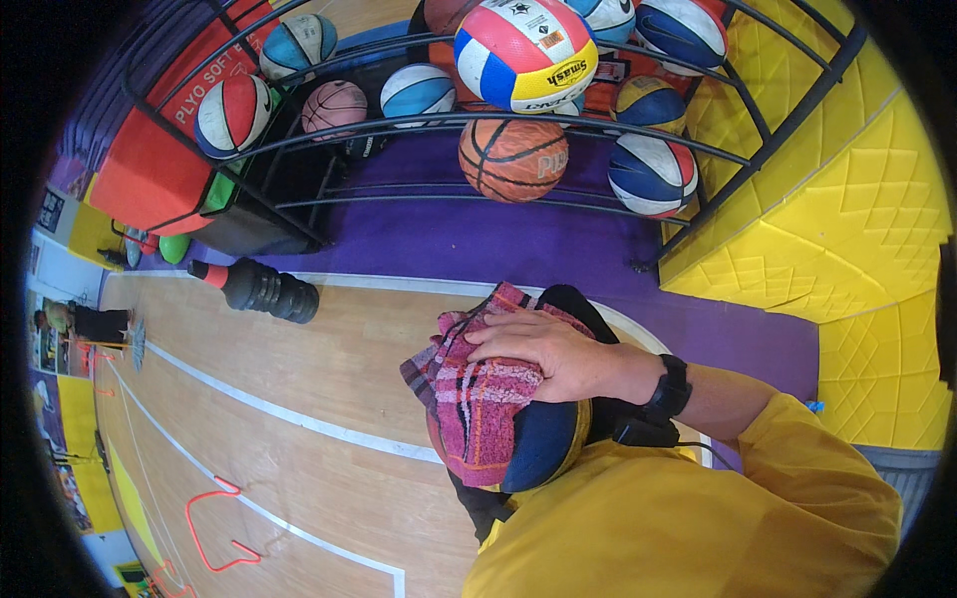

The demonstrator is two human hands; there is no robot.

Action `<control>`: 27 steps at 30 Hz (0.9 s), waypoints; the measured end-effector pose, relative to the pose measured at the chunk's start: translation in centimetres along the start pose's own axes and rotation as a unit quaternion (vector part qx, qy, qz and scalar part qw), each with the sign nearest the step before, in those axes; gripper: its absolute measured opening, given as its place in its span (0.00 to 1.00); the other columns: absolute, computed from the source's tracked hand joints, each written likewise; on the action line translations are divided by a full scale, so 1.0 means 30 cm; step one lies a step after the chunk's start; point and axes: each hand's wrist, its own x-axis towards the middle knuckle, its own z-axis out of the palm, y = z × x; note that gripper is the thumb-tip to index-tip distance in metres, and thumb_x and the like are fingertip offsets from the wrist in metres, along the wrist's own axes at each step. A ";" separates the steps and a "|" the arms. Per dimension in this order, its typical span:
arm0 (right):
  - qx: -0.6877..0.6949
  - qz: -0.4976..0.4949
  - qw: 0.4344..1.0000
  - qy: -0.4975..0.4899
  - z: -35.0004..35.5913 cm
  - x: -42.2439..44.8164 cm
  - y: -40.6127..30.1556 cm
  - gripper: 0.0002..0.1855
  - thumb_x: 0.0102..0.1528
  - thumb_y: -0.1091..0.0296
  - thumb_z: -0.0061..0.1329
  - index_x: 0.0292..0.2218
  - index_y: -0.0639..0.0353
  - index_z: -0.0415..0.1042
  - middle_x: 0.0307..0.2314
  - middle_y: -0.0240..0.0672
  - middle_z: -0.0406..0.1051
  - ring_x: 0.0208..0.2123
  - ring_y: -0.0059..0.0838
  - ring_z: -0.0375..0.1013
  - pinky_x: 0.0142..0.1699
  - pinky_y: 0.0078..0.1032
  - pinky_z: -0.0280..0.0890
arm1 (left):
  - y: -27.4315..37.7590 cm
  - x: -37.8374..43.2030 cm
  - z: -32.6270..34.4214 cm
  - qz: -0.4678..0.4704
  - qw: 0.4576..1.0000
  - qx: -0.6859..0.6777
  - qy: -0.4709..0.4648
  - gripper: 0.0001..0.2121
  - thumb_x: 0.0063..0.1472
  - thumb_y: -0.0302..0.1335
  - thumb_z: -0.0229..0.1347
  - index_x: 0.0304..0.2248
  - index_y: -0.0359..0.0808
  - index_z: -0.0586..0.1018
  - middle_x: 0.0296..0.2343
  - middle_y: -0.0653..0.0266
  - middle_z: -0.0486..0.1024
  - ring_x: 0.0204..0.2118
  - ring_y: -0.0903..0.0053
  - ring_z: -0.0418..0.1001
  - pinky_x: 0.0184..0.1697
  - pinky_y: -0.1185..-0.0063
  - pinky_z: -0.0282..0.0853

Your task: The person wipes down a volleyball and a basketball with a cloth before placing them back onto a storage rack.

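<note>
My right hand (542, 351) lies over a pink plaid cloth (478, 418), its fingers bent into the fabric. Under the cloth is a blue and yellow basketball (549, 441), partly covered and held close against my body. A black watch-like band (668, 385) circles my right wrist. Dark-clad legs (576, 306) show on either side of the ball. My left hand is out of view.
A black metal rack (785, 112) holds several balls, including a Smash volleyball (527, 56) and an orange basketball (514, 161). Near it stand a red plyo box (149, 172) and a black bottle (269, 291). Orange hurdles (198, 523) and a distant person (97, 325) are on the court.
</note>
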 end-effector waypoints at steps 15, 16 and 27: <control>0.000 -0.002 1.000 -0.008 0.006 0.001 0.013 0.33 0.47 0.64 0.62 0.55 0.49 0.67 0.57 0.39 0.65 0.61 0.49 0.58 0.65 0.46 0.52 | -0.016 -0.001 0.010 -0.006 1.000 0.002 -0.002 0.23 0.70 0.42 0.44 0.55 0.33 0.67 0.48 0.59 0.72 0.48 0.74 0.70 0.48 0.74 0.68; -0.002 0.000 1.000 -0.008 0.007 0.000 0.013 0.34 0.47 0.63 0.62 0.55 0.49 0.67 0.57 0.39 0.65 0.61 0.49 0.58 0.65 0.46 0.52 | -0.018 -0.003 0.010 -0.007 1.000 0.001 -0.001 0.23 0.69 0.42 0.44 0.55 0.33 0.67 0.48 0.59 0.72 0.48 0.74 0.70 0.48 0.75 0.68; 0.007 0.015 1.000 0.016 0.002 -0.026 -0.003 0.33 0.45 0.66 0.62 0.53 0.49 0.69 0.56 0.38 0.66 0.60 0.47 0.60 0.64 0.44 0.53 | -0.044 -0.020 0.002 -0.011 1.000 0.011 -0.001 0.23 0.69 0.41 0.45 0.55 0.32 0.68 0.47 0.59 0.73 0.47 0.74 0.71 0.47 0.75 0.68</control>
